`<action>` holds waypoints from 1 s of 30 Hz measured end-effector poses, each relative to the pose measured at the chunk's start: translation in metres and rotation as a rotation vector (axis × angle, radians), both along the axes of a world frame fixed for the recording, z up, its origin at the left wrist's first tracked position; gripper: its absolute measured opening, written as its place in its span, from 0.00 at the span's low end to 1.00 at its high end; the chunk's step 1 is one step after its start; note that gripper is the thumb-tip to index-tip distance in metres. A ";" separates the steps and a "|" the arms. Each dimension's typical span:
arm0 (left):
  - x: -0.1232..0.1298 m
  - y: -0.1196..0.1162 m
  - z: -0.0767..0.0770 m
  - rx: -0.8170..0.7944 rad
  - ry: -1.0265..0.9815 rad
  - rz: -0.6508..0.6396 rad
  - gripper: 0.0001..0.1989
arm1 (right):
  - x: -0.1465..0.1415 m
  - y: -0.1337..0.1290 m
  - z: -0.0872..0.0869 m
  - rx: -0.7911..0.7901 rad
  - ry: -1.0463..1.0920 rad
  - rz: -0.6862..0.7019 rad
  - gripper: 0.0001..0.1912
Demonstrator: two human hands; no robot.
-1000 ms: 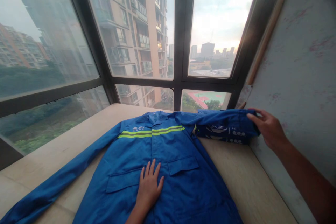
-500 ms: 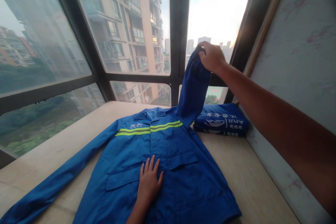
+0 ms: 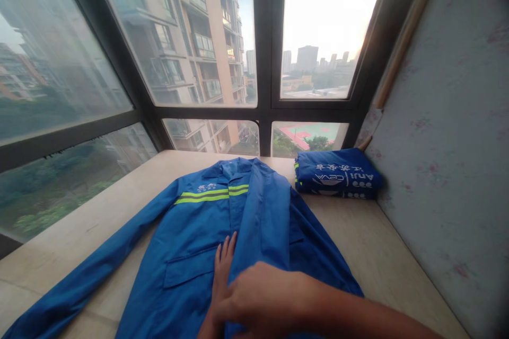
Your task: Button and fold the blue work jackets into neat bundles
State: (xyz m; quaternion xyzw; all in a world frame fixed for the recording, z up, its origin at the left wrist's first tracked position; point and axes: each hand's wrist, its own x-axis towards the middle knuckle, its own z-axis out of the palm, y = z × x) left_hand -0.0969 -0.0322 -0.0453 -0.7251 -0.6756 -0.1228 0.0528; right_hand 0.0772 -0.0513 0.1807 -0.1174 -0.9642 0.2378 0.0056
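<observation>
A blue jacket [image 3: 191, 228] with yellow-green stripes lies spread out, collar toward the window. Its right-hand sleeve [image 3: 270, 217] is folded down over the front and covers part of the stripe and a pocket flap. My right hand [image 3: 262, 296], slightly blurred, is closed on the lower end of that sleeve, near the bottom of the view. Beneath and beside it, my left hand [image 3: 224, 270] rests flat on the jacket front with its fingers stretched out, partly hidden by the sleeve and my right hand. The other sleeve [image 3: 91, 270] stretches out to the lower left.
Folded blue garments [image 3: 338, 175] with white lettering lie stacked at the right back of the pale surface [image 3: 382, 254]. Dark-framed windows [image 3: 264, 114] stand behind and at the left. A patterned wall [image 3: 449, 169] bounds the right side.
My right hand has come down from in front of the window toward me, bringing the raised sleeve across the jacket front. My left hand has stayed nearly in place.
</observation>
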 end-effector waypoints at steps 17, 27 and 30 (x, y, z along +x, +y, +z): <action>0.015 -0.021 0.034 -0.317 -0.847 0.196 0.38 | 0.189 0.071 -0.201 -0.157 0.201 -1.285 0.16; -0.042 -0.029 0.023 -0.224 -0.783 0.270 0.34 | 0.176 0.065 -0.186 -0.329 0.104 -1.175 0.14; -0.055 -0.035 0.025 -0.224 -0.785 0.328 0.34 | 0.163 0.068 -0.179 -0.137 0.014 -1.232 0.09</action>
